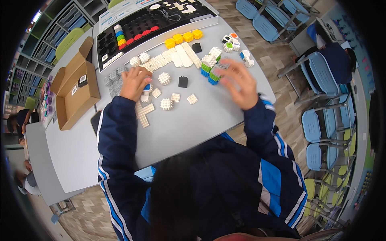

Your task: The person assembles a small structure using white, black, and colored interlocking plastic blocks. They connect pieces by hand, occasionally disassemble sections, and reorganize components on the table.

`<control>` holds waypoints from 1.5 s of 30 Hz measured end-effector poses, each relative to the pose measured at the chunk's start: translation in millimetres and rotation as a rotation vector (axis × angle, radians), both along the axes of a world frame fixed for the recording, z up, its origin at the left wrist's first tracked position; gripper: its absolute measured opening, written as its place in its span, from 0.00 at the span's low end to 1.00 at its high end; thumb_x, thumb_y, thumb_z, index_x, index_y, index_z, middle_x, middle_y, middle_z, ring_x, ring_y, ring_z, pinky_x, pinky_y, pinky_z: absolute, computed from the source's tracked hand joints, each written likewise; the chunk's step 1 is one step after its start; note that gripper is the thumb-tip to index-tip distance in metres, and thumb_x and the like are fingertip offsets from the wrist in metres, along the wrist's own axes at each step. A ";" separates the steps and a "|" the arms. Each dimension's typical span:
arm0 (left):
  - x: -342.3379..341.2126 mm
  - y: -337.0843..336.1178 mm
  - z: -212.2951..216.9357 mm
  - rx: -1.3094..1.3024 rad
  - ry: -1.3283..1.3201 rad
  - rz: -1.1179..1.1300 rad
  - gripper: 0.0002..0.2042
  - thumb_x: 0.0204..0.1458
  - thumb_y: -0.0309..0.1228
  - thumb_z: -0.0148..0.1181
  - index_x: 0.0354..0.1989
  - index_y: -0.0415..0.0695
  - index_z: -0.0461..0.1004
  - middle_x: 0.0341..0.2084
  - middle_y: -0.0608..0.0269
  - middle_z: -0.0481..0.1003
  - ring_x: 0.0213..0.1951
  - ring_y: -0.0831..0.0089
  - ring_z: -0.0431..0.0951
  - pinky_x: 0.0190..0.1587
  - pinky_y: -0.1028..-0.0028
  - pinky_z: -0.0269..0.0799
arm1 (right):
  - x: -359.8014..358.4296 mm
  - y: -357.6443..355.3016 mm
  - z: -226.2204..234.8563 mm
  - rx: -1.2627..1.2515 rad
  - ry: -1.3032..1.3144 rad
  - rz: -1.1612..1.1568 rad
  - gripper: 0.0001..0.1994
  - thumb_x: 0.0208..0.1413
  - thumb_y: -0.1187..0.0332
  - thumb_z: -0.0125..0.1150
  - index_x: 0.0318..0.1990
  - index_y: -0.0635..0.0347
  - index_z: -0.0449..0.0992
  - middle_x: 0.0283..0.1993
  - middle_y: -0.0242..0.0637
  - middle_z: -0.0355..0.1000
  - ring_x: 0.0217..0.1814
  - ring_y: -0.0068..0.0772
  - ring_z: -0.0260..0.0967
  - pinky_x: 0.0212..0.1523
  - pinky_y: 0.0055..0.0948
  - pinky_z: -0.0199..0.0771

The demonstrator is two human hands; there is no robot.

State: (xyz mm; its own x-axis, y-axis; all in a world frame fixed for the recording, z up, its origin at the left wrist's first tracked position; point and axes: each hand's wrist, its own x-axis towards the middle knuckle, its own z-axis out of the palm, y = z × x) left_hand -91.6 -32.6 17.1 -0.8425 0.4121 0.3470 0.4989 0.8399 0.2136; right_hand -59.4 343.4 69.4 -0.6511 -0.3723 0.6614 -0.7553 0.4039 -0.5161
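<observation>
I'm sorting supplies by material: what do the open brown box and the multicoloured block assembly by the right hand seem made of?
Open brown box: matte cardboard, by its tan colour and folded flaps.
Multicoloured block assembly: probably hard plastic, perhaps low-sheen, judging by its even, bright colours and regular studs.

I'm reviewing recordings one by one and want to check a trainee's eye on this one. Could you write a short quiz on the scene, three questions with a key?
1. Count: how many yellow studded pieces stand in the row along the edge of the black tray?
2. True or false: the brown cardboard box is open.
3. Which of the wearer's hands is nearer the green-and-blue brick build?

Key:
1. Four.
2. True.
3. The right hand, which is blurred.
</observation>
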 end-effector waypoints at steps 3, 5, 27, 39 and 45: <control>6.5 3.5 33.8 0.034 0.076 0.017 0.09 0.57 0.40 0.57 0.42 0.53 0.77 0.44 0.72 0.73 0.46 0.71 0.68 0.50 0.64 0.50 | -55.5 27.3 25.8 0.115 -0.044 -0.017 0.16 0.58 0.71 0.59 0.54 0.55 0.76 0.59 0.38 0.70 0.50 0.33 0.69 0.44 0.27 0.70; 12.6 6.8 58.4 0.072 0.104 0.030 0.08 0.58 0.38 0.56 0.41 0.52 0.77 0.45 0.72 0.73 0.47 0.71 0.68 0.50 0.65 0.50 | -91.5 35.5 32.9 0.192 -0.260 0.071 0.17 0.60 0.66 0.57 0.57 0.52 0.74 0.60 0.36 0.70 0.55 0.32 0.69 0.48 0.28 0.69; 124.5 75.7 93.9 1.043 -0.056 -0.041 0.43 0.44 0.45 0.72 0.65 0.39 0.56 0.62 0.51 0.62 0.60 0.62 0.66 0.59 0.63 0.61 | 0.3 -33.0 81.9 -0.380 -0.295 0.249 0.13 0.62 0.74 0.54 0.53 0.66 0.72 0.51 0.38 0.72 0.51 0.25 0.70 0.51 0.25 0.72; 158.5 113.9 60.5 0.949 -0.744 0.120 0.17 0.55 0.32 0.65 0.48 0.36 0.72 0.28 0.59 0.78 0.30 0.76 0.77 0.35 0.74 0.72 | 47.0 -80.9 8.6 0.050 -0.390 0.464 0.13 0.65 0.61 0.50 0.41 0.65 0.69 0.32 0.49 0.71 0.31 0.49 0.71 0.28 0.35 0.65; 166.9 114.3 63.5 1.047 -0.993 0.092 0.15 0.57 0.33 0.62 0.47 0.37 0.72 0.27 0.61 0.77 0.23 0.78 0.77 0.28 0.77 0.73 | 61.2 -90.9 -16.4 -0.132 -0.646 0.420 0.14 0.66 0.60 0.49 0.33 0.61 0.66 0.18 0.43 0.68 0.19 0.45 0.69 0.21 0.32 0.63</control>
State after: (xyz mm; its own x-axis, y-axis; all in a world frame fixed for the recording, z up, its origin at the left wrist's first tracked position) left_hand 75.4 81.8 80.6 -0.9194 0.2725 -0.2836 -0.2650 0.1036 0.9587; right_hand 1.8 252.5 53.0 -0.7439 -0.6175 0.2555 -0.3650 0.0553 -0.9294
